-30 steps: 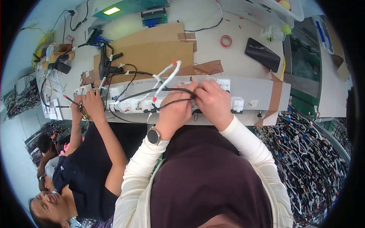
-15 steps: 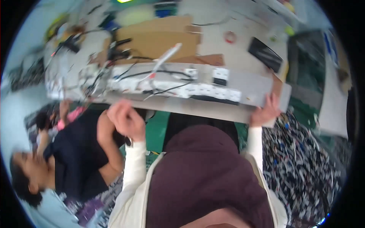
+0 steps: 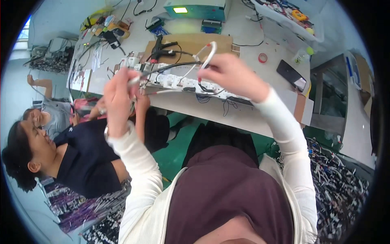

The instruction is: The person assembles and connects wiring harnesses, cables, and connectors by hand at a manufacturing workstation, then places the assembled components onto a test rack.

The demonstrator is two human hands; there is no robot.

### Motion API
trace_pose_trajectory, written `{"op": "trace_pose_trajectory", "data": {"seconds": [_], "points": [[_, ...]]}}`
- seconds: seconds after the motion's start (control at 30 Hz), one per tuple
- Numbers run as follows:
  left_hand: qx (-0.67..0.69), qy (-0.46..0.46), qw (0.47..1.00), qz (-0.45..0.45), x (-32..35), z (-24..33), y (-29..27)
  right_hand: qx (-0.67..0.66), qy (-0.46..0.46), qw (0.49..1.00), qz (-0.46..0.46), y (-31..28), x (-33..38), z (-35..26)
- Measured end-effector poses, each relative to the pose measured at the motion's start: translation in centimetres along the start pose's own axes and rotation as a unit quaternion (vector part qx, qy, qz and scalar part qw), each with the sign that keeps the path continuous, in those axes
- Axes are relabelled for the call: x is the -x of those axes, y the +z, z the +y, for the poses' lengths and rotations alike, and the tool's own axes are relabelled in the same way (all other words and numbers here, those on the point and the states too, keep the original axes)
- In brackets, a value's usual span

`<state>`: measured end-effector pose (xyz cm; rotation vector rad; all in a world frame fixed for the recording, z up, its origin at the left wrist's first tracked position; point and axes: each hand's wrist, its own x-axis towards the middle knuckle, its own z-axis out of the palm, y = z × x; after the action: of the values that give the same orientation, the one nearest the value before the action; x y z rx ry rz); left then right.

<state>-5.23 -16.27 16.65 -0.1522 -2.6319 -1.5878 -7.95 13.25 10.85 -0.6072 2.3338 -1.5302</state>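
A cable harness [image 3: 172,65] stretches between my two hands above the long white fixture strip [image 3: 174,81]. Its middle is black, and a white section bends in a loop above my right hand [image 3: 231,77], whose fingers are closed on it. At the other end my left hand [image 3: 118,95] is raised with its fingers pinched on the cable's end; a small pale piece shows at the fingertips, too blurred to make out. White blocks and thin wires line the strip along the table's near edge. A red-and-black clamp [image 3: 160,51] lies behind it.
Cardboard [image 3: 191,42] covers the table behind the strip. A green box with a lit display [image 3: 199,9], red tape roll [image 3: 263,57] and black phone-like slab [image 3: 291,75] lie beyond. Close on my left works another person [image 3: 85,158]. Bundled cables [image 3: 337,179] hang at right.
My right hand has left the strip's right end and moved left onto the cable. My left hand has risen and now grips the cable's end. The harness is lifted off the strip.
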Motion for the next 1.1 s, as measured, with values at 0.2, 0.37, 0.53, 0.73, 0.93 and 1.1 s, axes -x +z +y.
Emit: {"op": "trace_pose_trajectory", "data": {"seconds": [0.2, 0.37, 0.53, 0.73, 0.93, 1.1], "points": [[-0.283, 0.112, 0.948, 0.090, 0.0, -11.8, -3.5, -0.124, -0.185, 0.954, 0.198, -2.0, 12.3, -9.9], [-0.386, 0.226, 0.890, 0.090, -1.6, -25.2, -2.2, -0.061, -0.055, 0.972, 0.221, 3.6, 23.3, -10.3], [-0.261, 0.229, 0.912, 0.218, -1.7, -16.1, -5.8, -0.129, 0.292, 0.943, 0.094, 11.6, 28.0, -2.6], [-0.127, 0.280, 0.943, 0.126, 0.0, -10.6, -10.6, -0.015, 0.019, 0.971, 0.238, 15.8, 16.2, -0.8], [-0.137, 0.324, 0.927, 0.129, -1.1, -10.2, -10.8, -0.134, -0.033, 0.984, 0.114, 18.3, -3.5, -3.6], [-0.106, 0.309, 0.929, 0.172, -4.9, -9.2, -14.3, 0.122, -0.207, 0.915, 0.324, 13.8, -9.3, -9.1]]}}
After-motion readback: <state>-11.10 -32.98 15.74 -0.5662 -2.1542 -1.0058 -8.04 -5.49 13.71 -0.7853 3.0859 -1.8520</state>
